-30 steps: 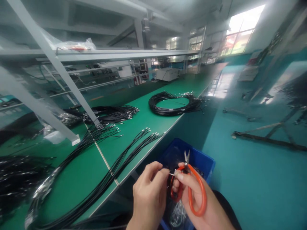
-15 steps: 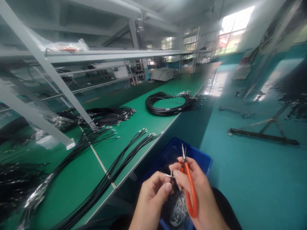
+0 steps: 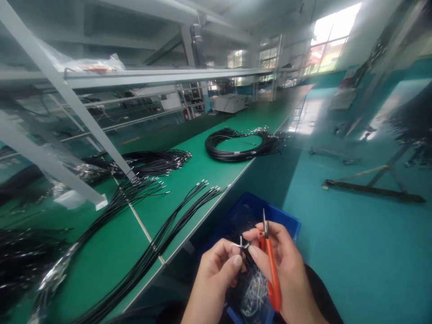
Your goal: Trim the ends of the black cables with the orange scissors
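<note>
My left hand (image 3: pixel 216 270) is closed, thumb and forefinger pinching the end of a thin black cable. A small white strip (image 3: pixel 240 243) stands out at the cable's tip. Across from it, my right hand (image 3: pixel 286 265) is wrapped round orange-handled scissors (image 3: pixel 274 274), their slim metal blades pointing up and away from the cable. The right thumb and forefinger are beside the white strip; whether they touch it I cannot tell. Below both hands sits a blue bin (image 3: pixel 286 219) with clear and white scraps (image 3: pixel 253 290) inside.
On the green bench (image 3: pixel 184 220) at left lie loose bundles of black cable (image 3: pixel 148 245) with metal tips. A coiled cable bundle (image 3: pixel 226 155) lies farther along it. White shelf posts (image 3: pixel 84 112) rise from the bench. At right, a wheeled stand (image 3: pixel 374 191) is on the floor.
My right hand has shifted slightly right, and the scissors have turned so their tips sit farther right. The right thumb has moved away from the white strip. My left hand keeps its pinch.
</note>
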`<state>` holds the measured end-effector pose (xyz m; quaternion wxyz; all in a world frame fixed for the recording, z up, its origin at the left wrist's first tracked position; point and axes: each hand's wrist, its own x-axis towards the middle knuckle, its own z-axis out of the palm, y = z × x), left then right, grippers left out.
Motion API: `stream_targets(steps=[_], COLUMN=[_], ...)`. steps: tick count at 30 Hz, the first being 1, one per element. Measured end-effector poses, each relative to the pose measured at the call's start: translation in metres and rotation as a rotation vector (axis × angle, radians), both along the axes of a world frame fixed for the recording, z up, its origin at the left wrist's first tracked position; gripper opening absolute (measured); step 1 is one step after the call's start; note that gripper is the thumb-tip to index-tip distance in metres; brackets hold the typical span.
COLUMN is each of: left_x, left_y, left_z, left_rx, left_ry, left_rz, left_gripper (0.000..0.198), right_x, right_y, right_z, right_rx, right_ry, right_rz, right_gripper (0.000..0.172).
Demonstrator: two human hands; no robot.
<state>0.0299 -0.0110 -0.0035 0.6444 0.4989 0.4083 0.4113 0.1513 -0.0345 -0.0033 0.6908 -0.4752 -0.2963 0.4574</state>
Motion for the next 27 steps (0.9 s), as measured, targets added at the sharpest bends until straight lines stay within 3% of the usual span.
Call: stream_targets(steps=[4, 8, 14, 18, 27], left_x=[0.002, 0.002, 0.002, 0.001, 0.003], left_y=[0.000, 0.000, -0.001, 0.001, 0.000], left_z=[-0.002, -0.006, -0.007, -0.009, -0.002], left_rx=[-0.012, 0.016, 0.026, 0.002, 0.038], left_ry=[0.006, 0.037, 0.033, 0.003, 0.023], left_rz=[-0.008, -0.007, 0.012, 0.020, -0.005], left_gripper=[0.028, 0.028, 0.026, 0.028, 0.026], right_x=[-0.001, -0.003, -0.003, -0.002, -0.007], right_y=[0.004, 0.006, 0.003, -0.001, -0.003], right_z=[0.002, 0.002, 0.000, -0.004, -0.012], right_rx=[0.007, 0.001, -0.033, -0.025, 0.162], right_ry=[0.122, 0.094, 0.109, -0.063, -0.538], right_rz=[0.118, 0.051, 0.089, -0.015, -0.229], right_gripper=[0.033, 0.033, 0.032, 0.029, 0.024])
